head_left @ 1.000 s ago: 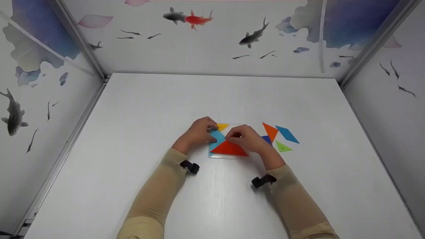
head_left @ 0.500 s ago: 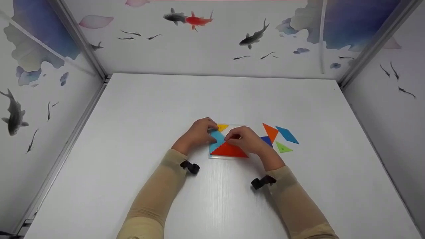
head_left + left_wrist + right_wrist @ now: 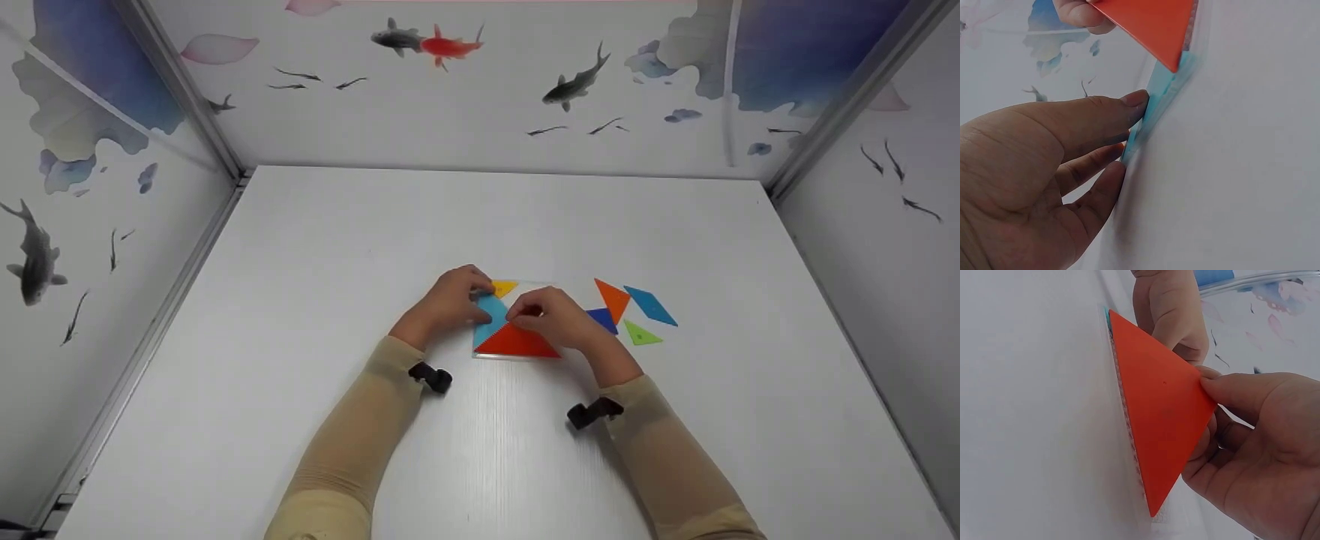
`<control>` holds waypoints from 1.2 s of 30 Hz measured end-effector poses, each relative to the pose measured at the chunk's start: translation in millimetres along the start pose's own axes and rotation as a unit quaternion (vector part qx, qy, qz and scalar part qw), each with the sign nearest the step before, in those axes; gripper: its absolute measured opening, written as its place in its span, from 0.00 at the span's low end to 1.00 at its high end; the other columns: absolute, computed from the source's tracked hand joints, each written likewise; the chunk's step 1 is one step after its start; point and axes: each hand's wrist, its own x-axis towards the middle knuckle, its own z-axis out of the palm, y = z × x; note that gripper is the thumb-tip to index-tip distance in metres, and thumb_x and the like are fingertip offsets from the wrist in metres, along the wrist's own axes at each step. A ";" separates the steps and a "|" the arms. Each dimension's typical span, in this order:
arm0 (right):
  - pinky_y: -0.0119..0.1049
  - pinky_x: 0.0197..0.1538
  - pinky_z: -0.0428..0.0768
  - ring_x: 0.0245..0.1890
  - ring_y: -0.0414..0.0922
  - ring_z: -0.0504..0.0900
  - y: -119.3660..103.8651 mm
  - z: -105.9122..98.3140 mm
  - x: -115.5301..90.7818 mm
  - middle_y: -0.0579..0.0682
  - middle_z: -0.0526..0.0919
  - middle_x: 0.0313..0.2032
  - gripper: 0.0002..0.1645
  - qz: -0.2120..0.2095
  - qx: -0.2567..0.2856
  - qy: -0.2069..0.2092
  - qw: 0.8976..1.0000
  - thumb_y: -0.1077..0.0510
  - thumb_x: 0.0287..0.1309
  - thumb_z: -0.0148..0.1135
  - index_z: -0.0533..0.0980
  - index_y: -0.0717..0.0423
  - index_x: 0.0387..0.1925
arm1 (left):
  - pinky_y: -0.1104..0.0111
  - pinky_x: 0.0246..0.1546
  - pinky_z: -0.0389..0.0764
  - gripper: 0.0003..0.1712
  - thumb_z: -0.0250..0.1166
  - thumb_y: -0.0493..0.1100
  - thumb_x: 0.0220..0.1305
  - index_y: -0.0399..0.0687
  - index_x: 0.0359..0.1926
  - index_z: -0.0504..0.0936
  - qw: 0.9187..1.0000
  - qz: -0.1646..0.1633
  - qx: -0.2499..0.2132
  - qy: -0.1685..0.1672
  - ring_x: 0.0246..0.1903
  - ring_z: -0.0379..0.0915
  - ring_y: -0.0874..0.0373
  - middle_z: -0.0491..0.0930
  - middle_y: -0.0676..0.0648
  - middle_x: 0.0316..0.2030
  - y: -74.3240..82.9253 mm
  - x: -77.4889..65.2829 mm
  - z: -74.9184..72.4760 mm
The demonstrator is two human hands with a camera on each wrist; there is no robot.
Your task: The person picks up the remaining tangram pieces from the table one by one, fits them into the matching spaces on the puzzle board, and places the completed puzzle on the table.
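My right hand (image 3: 559, 316) pinches a large red tangram triangle (image 3: 517, 343) at its top corner, thumb above and fingers beneath. The triangle's long edge lies along the near side of a clear square tray (image 3: 517, 358), and in the right wrist view its face (image 3: 1157, 410) is tilted up. My left hand (image 3: 448, 301) rests at the tray's left side. Its thumb (image 3: 1135, 101) touches a large light blue triangle (image 3: 491, 309) lying in the tray, while the other fingers lie along the tray's edge. A small yellow triangle (image 3: 505, 288) shows in the far left corner.
Right of the tray lie an orange triangle (image 3: 613, 298), a blue parallelogram (image 3: 651, 305), a green triangle (image 3: 643, 333) and a dark blue piece (image 3: 604, 319), partly hidden by the right hand. The white table (image 3: 375, 225) is bounded by printed walls (image 3: 480, 112).
The red triangle has shifted slightly toward the tray's near edge, with the right hand's fingers still on its top corner. The left hand has kept its place.
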 end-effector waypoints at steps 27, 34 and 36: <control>0.39 0.53 0.82 0.50 0.48 0.80 1.4 1.8 2.3 0.44 0.87 0.44 0.09 0.005 -0.003 -0.020 1.000 0.58 0.73 0.66 0.89 0.45 0.48 | 0.59 0.69 0.78 0.24 0.78 0.40 0.60 0.44 0.58 0.89 1.000 0.001 -0.004 -0.002 0.62 0.75 0.50 0.80 0.48 0.59 -1.6 -0.1 -0.6; 0.40 0.55 0.82 0.51 0.48 0.80 -1.3 0.8 1.3 0.44 0.86 0.45 0.08 0.021 -0.006 -0.018 1.000 0.58 0.72 0.68 0.89 0.44 0.47 | 0.59 0.69 0.77 0.24 0.79 0.40 0.60 0.44 0.57 0.89 1.000 -0.003 -0.002 -0.003 0.62 0.75 0.50 0.80 0.48 0.59 -0.9 0.5 -1.0; 0.40 0.54 0.83 0.51 0.48 0.80 -2.7 0.1 0.5 0.44 0.86 0.45 0.08 0.020 -0.010 -0.018 1.000 0.59 0.71 0.69 0.89 0.44 0.46 | 0.59 0.69 0.77 0.24 0.79 0.40 0.59 0.45 0.57 0.89 1.000 -0.005 -0.002 -0.003 0.62 0.75 0.50 0.80 0.49 0.59 -1.0 0.9 -0.9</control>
